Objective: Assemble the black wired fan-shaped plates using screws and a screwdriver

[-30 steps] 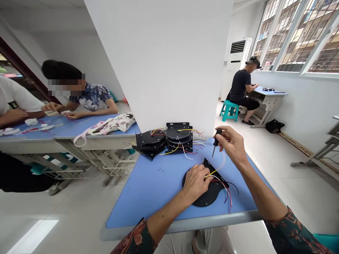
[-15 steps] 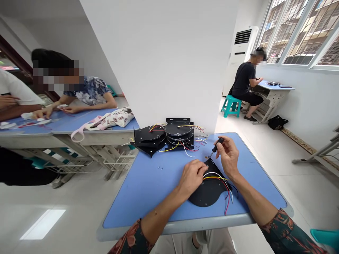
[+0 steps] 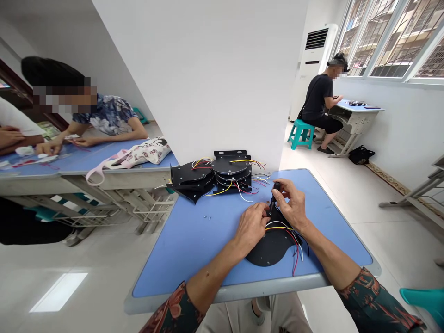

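My right hand is closed around the black handle of a small screwdriver, tilted with its tip down at the narrow upper end of a black plate assembly. My left hand grips the upper left edge of that assembly, fingertips pressed together close to the screwdriver tip; whether a screw is between them is hidden. White, yellow, red and black wires lie across the assembly and hang off its right side. It rests flat on the blue table, its rounded end towards me.
Similar black assemblies with loose wires are stacked at the table's back, against a white pillar. Small screws lie left of my hands. A co-worker sits at the left tables beside a cloth bag; another person sits at the back right.
My right hand has brought the screwdriver left and slightly down, more upright, beside my left fingertips. My left hand stays on the assembly. The view has shifted slightly.
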{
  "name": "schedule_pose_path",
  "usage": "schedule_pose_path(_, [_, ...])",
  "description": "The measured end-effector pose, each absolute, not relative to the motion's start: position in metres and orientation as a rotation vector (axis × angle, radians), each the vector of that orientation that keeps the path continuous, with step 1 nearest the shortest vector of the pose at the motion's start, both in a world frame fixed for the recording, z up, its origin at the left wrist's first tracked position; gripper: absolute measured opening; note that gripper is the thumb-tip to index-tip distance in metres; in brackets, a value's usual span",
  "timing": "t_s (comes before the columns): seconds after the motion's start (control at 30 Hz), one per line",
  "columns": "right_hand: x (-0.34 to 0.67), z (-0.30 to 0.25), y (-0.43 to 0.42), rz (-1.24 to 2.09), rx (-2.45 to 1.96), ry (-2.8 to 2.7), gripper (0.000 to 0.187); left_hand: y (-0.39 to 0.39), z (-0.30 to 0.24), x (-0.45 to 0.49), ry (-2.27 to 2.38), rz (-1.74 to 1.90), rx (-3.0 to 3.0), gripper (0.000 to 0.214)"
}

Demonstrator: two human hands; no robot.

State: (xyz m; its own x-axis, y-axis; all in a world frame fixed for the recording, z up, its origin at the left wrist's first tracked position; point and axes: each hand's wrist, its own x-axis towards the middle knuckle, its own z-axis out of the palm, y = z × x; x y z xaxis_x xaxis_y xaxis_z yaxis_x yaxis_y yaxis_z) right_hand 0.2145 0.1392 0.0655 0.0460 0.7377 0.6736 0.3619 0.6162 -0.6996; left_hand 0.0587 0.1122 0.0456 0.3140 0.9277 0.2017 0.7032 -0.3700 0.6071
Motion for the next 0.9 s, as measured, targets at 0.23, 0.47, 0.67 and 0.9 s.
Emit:
schedule_pose_path(0.23, [0.213,0.065,0.140,0.336,-0.965,-1.598,0.023,0.113,0.047,0.059,1.457,0.721,2.183,0.022])
schedule_pose_path(0.47, [0.215,0.066,0.140,0.309,-0.933,-1.669,0.021,0.112,0.049,0.059,1.467,0.712,2.171,0.019])
schedule_pose_path(0.67, [0.227,0.076,0.146,0.423,-0.857,-1.846,0.021,0.119,0.050,0.058,1.422,0.814,2.054,0.020])
schedule_pose_path(0.9, [0.230,0.077,0.150,0.500,-0.863,-1.839,0.029,0.131,0.055,0.067,1.301,0.929,1.996,0.012])
